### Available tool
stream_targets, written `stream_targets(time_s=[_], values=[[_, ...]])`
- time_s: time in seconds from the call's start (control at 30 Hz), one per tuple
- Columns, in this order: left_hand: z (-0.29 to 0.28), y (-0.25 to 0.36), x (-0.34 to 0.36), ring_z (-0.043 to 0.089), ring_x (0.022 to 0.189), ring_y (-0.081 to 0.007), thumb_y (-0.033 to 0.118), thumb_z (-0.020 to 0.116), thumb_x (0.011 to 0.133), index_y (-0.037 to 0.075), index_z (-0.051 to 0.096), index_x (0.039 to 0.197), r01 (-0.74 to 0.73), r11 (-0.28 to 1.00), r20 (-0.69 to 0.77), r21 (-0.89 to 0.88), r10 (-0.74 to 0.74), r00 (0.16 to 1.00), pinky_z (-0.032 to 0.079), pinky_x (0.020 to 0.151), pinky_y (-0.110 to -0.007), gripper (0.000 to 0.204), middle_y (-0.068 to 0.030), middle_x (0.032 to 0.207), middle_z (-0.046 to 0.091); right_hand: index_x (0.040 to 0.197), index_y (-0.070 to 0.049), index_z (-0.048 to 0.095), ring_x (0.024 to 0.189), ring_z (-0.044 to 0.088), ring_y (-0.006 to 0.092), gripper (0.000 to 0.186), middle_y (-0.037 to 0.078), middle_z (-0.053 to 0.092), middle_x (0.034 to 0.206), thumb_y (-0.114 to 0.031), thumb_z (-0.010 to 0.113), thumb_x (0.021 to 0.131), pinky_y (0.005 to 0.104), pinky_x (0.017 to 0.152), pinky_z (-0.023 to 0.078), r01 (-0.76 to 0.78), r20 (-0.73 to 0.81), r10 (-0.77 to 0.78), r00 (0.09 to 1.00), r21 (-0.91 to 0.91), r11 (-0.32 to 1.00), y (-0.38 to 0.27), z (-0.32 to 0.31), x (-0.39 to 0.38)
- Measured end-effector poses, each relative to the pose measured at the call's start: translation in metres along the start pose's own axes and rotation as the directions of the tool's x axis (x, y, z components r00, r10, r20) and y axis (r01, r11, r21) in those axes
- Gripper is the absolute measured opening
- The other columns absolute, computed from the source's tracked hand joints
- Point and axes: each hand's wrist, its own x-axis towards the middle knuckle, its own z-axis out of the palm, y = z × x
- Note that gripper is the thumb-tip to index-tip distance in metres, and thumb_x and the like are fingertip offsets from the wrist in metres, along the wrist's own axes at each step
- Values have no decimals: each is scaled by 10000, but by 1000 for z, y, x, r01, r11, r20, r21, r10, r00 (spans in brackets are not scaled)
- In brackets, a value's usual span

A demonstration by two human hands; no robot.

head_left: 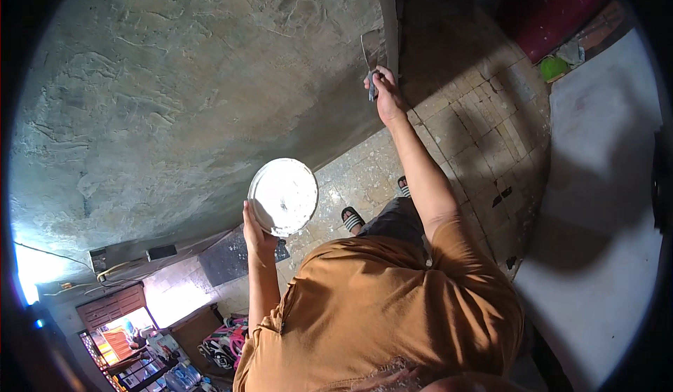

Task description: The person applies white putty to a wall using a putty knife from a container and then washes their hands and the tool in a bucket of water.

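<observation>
My right hand (385,94) grips a putty knife (373,48) by its handle, with the blade at the rough, mottled grey-green wall (189,69) near its corner edge. My left hand (254,227) holds up a round, flat disc, like a lid (284,194), its face bright white with a dark smudge near the middle. The left fingers are partly hidden under the disc. Both arms come from my brown T-shirt, and my sandalled feet show on the tiles below.
Worn, spattered tiles (491,132) run beside the wall. A white panel (596,217) fills the right side, a red object (547,6) stands at the top right. Cables run along the lower left wall, near piled pink items (217,339), bottles and a bright doorway (123,332).
</observation>
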Motion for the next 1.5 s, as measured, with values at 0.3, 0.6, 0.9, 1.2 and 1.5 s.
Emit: stream_targets(time_s=[0.3,0.6,0.9,1.2,1.5], values=[[9,-9,3,570,1223,-252,448,468,1023,19,502,1366,25,1000,-1,-14,-25,1000,457,1048,-414,550,-103,1329,588,1304,-65,514,905,590,119,327,23,599,992,-205,585,1017,275,859,481,-10,-132,-13,991,-173,985,28,-25,11],[31,-13,3,562,1232,-254,437,464,1027,18,492,1376,32,999,23,-9,-32,999,458,1048,-419,546,-108,1343,578,1287,-68,492,902,565,121,316,20,592,977,-241,559,1031,293,872,467,103,-53,-110,993,-124,987,29,12,16],[25,-7,-2,580,1210,-259,444,460,1027,15,496,1371,45,999,20,-9,-45,999,471,1035,-428,551,-108,1345,575,1307,-71,455,882,537,118,321,33,591,956,-239,528,1043,271,833,428,59,-91,-67,994,-83,995,26,44,-3],[18,-9,-3,547,1251,-265,422,436,1034,35,491,1385,51,999,0,-11,-51,999,439,1065,-435,526,-102,1365,565,1240,-61,484,859,555,131,279,43,586,923,-231,551,1029,280,814,458,115,-139,-111,984,25,993,42,74,-25],[7,-9,9,552,1246,-270,431,435,1030,37,482,1394,37,999,27,16,-37,999,439,1065,-432,538,-108,1366,564,1094,-113,498,861,572,128,188,32,601,949,-269,575,1022,288,807,456,22,-207,-5,978,78,997,70,87,-32]])
